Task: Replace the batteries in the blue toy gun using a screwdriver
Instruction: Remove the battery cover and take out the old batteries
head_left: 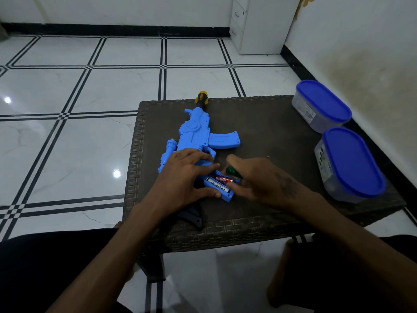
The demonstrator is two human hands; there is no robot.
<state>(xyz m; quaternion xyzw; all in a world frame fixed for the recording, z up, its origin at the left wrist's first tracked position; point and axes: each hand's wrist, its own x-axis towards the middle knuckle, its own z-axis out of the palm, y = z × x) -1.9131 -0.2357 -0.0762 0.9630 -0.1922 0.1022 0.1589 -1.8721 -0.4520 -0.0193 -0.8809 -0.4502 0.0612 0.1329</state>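
Blue plastic dominates the middle of the dark woven surface [282,123]: the toy gun [198,132] lies flat on its side, its yellow-and-black muzzle pointing to the far edge and its stock end toward the person at the near edge. Lying flat this way turns the battery compartment [220,188] in the handle upward, and with the cover off, two batteries [218,182] sit side by side in plain view, one red-labelled, one white-labelled.

The left hand [180,177] is spread over the gun's body, its fingers pressing down on the blue shell and its thumb against the compartment's near side; that looks like a bracing hold, keeping the light toy from sliding while the other hand works. Its grip is a flat press rather than a clench.

The right hand [252,179] is curled round a green-handled screwdriver [233,172], whose butt pokes out above the fingers while the tip is hidden. Its fingertips reach the right end of the batteries, probably to pry or seat a cell; which one I cannot tell.

Two clear tubs with blue lids [322,105] stand along the right edge, well away from the work. A dark piece [191,216] lies near the near edge, partly under the left wrist; possibly the stock.
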